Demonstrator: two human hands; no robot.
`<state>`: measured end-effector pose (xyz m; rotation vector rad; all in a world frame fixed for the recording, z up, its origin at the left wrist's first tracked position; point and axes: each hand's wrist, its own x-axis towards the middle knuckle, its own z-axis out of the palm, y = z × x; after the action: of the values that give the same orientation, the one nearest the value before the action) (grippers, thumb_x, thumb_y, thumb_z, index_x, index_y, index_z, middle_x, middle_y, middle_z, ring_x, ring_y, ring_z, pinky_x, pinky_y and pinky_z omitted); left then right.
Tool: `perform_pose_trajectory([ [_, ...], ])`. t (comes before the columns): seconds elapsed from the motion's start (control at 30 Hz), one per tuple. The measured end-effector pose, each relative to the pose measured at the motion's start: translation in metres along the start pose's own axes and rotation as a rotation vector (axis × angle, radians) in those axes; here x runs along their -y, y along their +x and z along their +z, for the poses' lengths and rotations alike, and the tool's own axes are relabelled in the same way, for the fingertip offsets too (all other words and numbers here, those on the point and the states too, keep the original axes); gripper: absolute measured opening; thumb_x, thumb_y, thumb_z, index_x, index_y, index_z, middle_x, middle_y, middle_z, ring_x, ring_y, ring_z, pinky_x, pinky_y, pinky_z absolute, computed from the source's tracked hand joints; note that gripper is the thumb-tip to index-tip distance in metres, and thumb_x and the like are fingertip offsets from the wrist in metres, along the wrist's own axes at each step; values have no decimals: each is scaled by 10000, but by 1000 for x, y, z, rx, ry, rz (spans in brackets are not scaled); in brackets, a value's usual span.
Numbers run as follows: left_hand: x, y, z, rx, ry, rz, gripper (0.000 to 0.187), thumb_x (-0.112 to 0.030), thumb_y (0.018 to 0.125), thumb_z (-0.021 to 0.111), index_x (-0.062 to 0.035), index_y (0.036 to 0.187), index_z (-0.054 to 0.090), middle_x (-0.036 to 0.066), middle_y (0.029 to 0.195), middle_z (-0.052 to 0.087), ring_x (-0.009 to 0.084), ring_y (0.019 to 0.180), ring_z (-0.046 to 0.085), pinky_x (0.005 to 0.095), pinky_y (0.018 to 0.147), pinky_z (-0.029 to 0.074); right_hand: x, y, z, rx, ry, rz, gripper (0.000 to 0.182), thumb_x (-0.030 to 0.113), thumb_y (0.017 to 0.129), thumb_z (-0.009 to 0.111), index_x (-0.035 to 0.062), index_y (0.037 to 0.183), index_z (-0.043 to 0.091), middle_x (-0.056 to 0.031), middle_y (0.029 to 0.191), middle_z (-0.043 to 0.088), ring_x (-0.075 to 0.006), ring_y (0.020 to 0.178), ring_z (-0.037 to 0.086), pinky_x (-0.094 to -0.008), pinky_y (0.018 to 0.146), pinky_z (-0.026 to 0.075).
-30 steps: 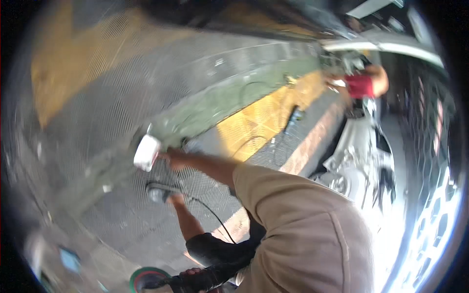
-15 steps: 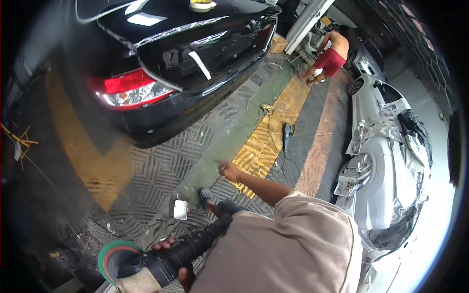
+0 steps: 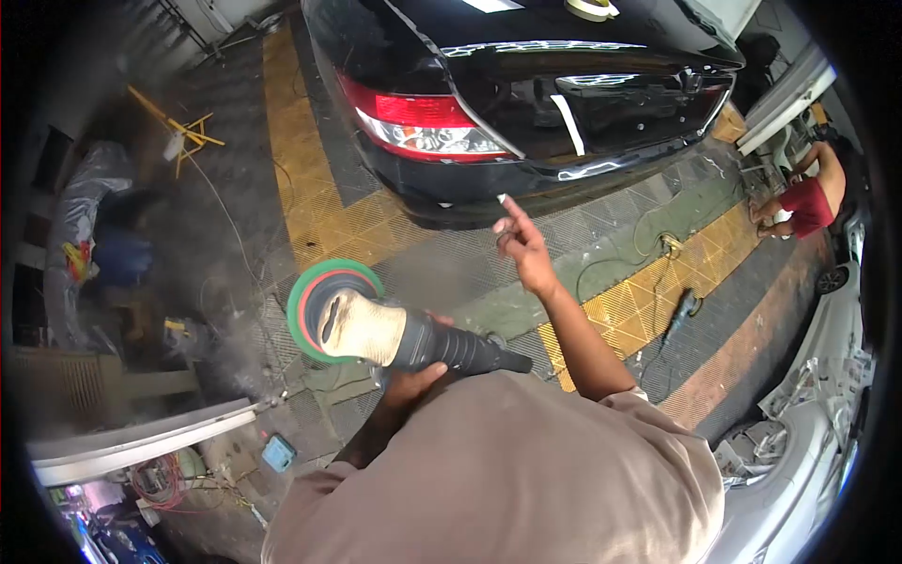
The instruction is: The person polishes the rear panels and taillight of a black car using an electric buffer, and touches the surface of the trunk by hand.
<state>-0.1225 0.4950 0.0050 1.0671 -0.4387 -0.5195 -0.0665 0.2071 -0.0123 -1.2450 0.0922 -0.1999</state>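
My left hand [image 3: 418, 383] is wrapped around the body of a polisher [image 3: 442, 346], held level in front of my shirt. A disc pad [image 3: 303, 315] with a green rim and a red ring faces away from me, and a tan cover [image 3: 368, 329] wraps the machine's head. My right hand [image 3: 528, 252] is raised with the index finger stretched out and the others loosely bent. A dab of white shows on that fingertip, which overlaps the rear bumper [image 3: 451, 202] of a black car in this view. Above the bumper sits the red and clear tail light [image 3: 423, 122].
A roll of tape [image 3: 592, 9] lies on the car's boot. Another power tool [image 3: 681, 315] with a cord rests on the floor mats at right. A person [image 3: 813, 193] bends over farther back, near a white car [image 3: 799, 461]. A yellow stand [image 3: 183, 132] is at left.
My view has swung left, bringing more of the left side into sight. The polisher has come up and turned in my left hand, and my right hand has risen towards the car.
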Motion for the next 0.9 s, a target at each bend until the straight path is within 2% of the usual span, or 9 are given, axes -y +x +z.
perform_pose_trajectory([
  [0.07, -11, 17, -6, 46, -51, -60, 768, 1, 767, 628, -92, 1439, 268, 105, 1362, 410, 274, 1358, 371, 472, 1166, 275, 8, 21, 6, -42, 68, -74, 786, -99, 776, 491, 63, 1525, 320, -29, 1077, 559, -94, 749, 529, -252, 687, 482],
  [0.2, -19, 44, -37, 87, -123, -59, 768, -33, 741, 710, -39, 1404, 323, 158, 1342, 458, 294, 1288, 447, 463, 1096, 353, 12, 50, 9, -211, 14, -186, 811, -96, 786, 490, 71, 1547, 264, -26, 1075, 547, -91, 719, 511, -243, 661, 477],
  [0.33, -19, 87, -115, 422, -127, 26, 846, 8, 729, 710, -102, 1450, 282, 107, 1355, 411, 283, 1343, 382, 475, 1163, 272, 7, 102, 36, -405, 16, -201, 876, -122, 782, 490, 128, 1573, 209, -4, 1067, 526, -73, 704, 490, -216, 648, 441],
  [0.4, -37, 107, -144, 503, -142, -6, 846, 10, 727, 711, -106, 1449, 286, 105, 1348, 414, 280, 1340, 383, 473, 1163, 272, 10, 128, 54, -565, -273, -247, 902, -128, 779, 504, 167, 1578, 208, 0, 1048, 517, -66, 731, 480, -209, 648, 430],
  [0.47, -56, 125, -178, 584, -180, -69, 847, 12, 723, 712, -109, 1447, 290, 103, 1341, 419, 278, 1337, 388, 476, 1162, 274, -5, 161, 58, -644, -426, -276, 923, -97, 776, 543, 186, 1582, 194, -18, 1037, 514, -99, 770, 503, -230, 677, 452],
  [0.53, -74, 147, -199, 612, -252, -102, 847, 10, 711, 707, -108, 1443, 296, 100, 1326, 432, 282, 1327, 398, 477, 1162, 278, 7, 174, 78, -835, -674, -198, 907, 34, 769, 641, 171, 1567, 234, -141, 1079, 562, -267, 981, 583, -338, 893, 484],
  [0.6, -97, 159, -210, 638, -320, -172, 845, -5, 685, 698, -109, 1429, 311, 104, 1310, 444, 285, 1309, 414, 474, 1160, 286, 10, 177, 85, -977, -697, -157, 915, 79, 750, 660, 157, 1560, 242, -179, 1110, 569, -323, 1038, 587, -371, 947, 466],
  [0.7, -117, 174, -230, 638, -256, -166, 823, -28, 650, 685, -98, 1392, 337, 108, 1293, 448, 283, 1291, 422, 466, 1158, 295, 8, 182, 97, -952, -878, -118, 940, 56, 732, 649, 159, 1569, 234, -122, 1067, 537, -228, 927, 591, -336, 845, 500],
  [0.9, -119, 197, -241, 793, -257, -147, 823, -20, 671, 732, -94, 1387, 332, 102, 1279, 445, 274, 1283, 421, 465, 1150, 300, 21, 146, 166, -889, -643, -207, 808, 135, 815, 649, 143, 1545, 302, -103, 1090, 567, -220, 1000, 574, -350, 916, 474],
])
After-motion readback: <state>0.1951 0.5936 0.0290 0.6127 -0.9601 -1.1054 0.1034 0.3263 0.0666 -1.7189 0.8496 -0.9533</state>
